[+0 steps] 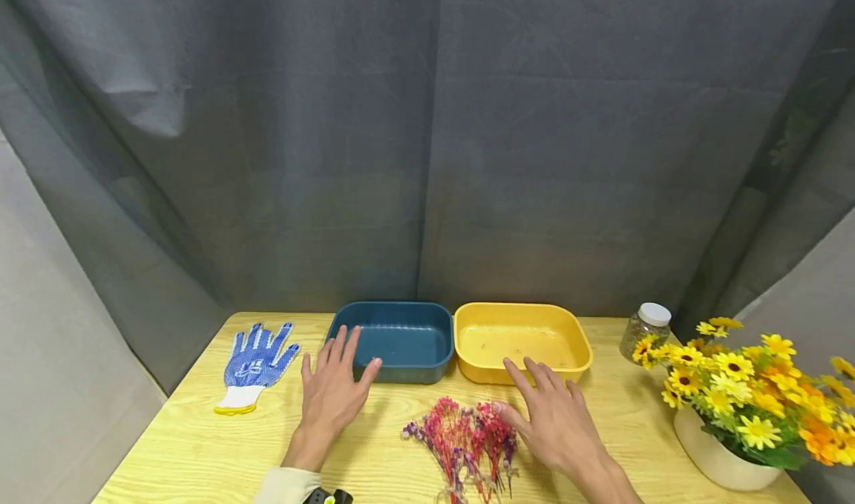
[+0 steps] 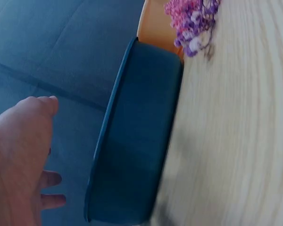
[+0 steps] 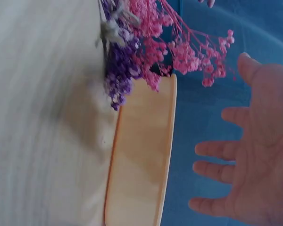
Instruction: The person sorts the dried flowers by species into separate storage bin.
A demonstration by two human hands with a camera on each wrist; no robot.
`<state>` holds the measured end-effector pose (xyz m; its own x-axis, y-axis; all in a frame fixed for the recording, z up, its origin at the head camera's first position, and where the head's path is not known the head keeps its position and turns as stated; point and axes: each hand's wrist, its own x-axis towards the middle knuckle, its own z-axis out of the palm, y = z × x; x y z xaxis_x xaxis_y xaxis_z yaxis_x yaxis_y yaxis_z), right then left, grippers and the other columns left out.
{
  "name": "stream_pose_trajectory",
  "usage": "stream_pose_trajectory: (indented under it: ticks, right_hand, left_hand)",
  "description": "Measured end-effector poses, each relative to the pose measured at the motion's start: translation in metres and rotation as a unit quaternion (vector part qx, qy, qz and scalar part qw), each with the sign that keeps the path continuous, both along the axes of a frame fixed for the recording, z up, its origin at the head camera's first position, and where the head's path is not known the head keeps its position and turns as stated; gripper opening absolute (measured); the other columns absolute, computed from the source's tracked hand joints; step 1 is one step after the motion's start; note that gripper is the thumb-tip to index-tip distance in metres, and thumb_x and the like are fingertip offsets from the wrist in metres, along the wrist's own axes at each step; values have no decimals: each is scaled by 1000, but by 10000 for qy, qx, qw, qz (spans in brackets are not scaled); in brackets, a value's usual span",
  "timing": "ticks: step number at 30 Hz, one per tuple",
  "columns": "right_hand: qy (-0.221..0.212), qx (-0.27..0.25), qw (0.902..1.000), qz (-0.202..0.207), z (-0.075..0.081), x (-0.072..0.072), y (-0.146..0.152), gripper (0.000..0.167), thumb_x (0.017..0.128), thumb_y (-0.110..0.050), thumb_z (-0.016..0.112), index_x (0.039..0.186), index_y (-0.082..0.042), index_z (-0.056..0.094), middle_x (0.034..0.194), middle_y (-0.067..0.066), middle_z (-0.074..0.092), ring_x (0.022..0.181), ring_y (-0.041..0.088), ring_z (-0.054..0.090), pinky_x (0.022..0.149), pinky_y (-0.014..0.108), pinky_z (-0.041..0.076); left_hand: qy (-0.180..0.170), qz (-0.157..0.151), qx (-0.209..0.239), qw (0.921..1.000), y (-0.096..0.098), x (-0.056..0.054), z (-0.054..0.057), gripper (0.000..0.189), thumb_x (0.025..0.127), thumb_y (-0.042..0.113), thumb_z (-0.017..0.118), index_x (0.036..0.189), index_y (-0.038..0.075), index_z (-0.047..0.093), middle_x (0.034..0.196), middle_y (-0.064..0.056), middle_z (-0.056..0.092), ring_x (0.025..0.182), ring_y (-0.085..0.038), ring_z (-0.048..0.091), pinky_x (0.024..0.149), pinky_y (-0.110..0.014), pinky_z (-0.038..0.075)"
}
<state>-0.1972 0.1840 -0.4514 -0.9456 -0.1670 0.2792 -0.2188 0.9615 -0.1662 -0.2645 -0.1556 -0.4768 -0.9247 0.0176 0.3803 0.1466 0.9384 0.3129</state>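
My left hand [image 1: 332,393] hovers with fingers spread in front of the dark blue plastic bin [image 1: 401,341], holding nothing. Fingers apart, my right hand [image 1: 556,424] is held before the yellow bin [image 1: 521,337] and to the right of the dried flowers [image 1: 461,437]. These pink and purple sprigs lie in a loose bunch on the table between my hands. In the right wrist view the pink blossoms [image 3: 188,56] show close to my thumb, and the palm has nothing in it. Both bins stand side by side, and their visible insides hold no large thing.
A blue and white work glove [image 1: 257,363] lies flat at the left of the wooden table [image 1: 200,452]. Toward the right are a white-lidded jar [image 1: 646,332] and a pale pot [image 1: 718,452] of yellow and orange flowers. A grey curtain [image 1: 427,155] hangs behind.
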Motion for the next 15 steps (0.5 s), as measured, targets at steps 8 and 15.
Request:
stream_pose_trajectory:
  ticks: [8,15]
  right_hand:
    - [-585,-231,9980,-36,-1,15,-8,72,88,-72,43,145,-28,44,134,9,55,124,32,52,97,61,39]
    - [-1359,-426,9896,-199,2,23,-19,70,83,-68,57,140,-27,50,123,3,58,111,24,55,96,57,43]
  left_hand:
    - [-45,174,297,9994,-16,-5,-8,75,93,67,40,154,26,27,159,-8,30,142,-34,32,112,-67,12]
    - [-313,285,540,9976,-30,-11,-17,75,93,67,40,153,23,29,158,-8,30,142,-35,31,111,-67,15]
